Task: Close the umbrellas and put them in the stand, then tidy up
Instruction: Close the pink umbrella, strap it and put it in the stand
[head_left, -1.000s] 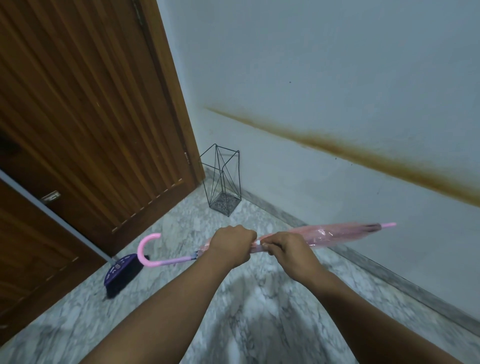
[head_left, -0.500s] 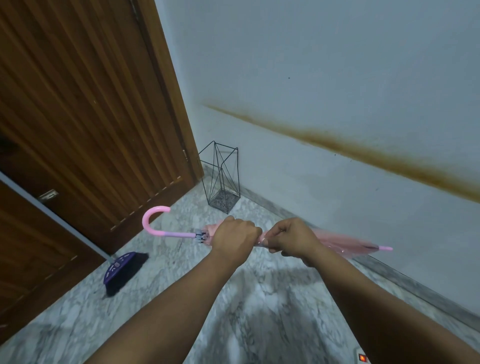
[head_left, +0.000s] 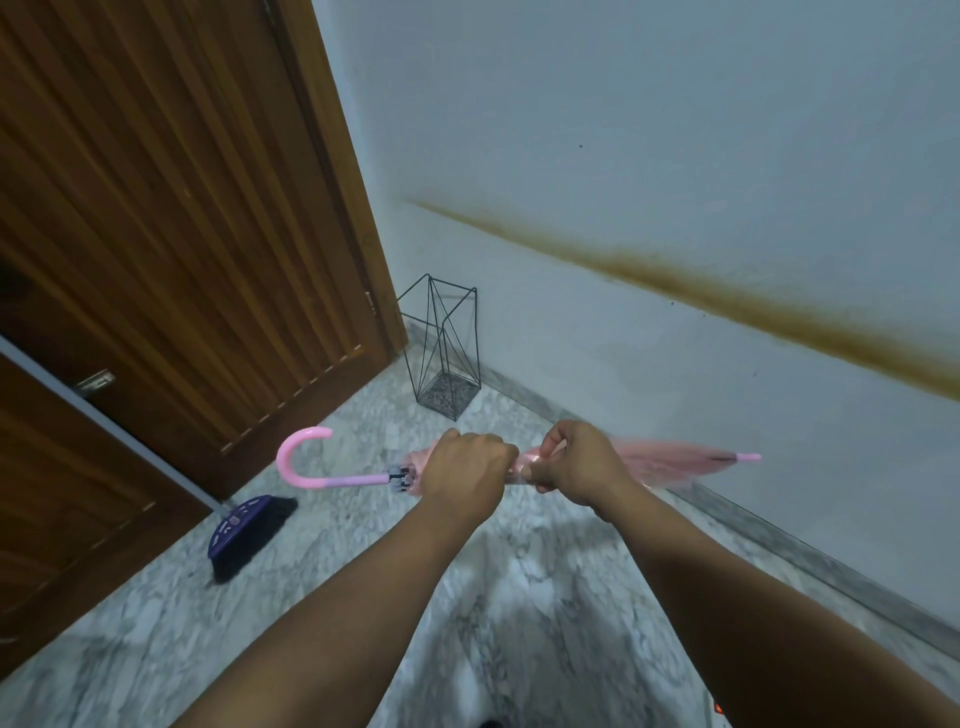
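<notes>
A closed pink umbrella (head_left: 670, 462) lies nearly level in front of me, its hooked pink handle on the left and its tip pointing right. My left hand (head_left: 462, 470) is shut around the folded canopy near the handle end. My right hand (head_left: 576, 462) grips the canopy just to the right of it. A black wire umbrella stand (head_left: 441, 345) stands in the corner beyond my hands, with nothing visible in it.
A wooden door (head_left: 171, 223) fills the left side. A purple broom (head_left: 244, 535) leans at its foot on the marble floor (head_left: 524, 597). The pale wall (head_left: 675, 156) with a brown streak runs along the right, with a grey skirting below.
The umbrella rose a little and turned: its handle hook swung from low on the left to higher up, and the tip dipped, then levelled. Both hands kept their grip.
</notes>
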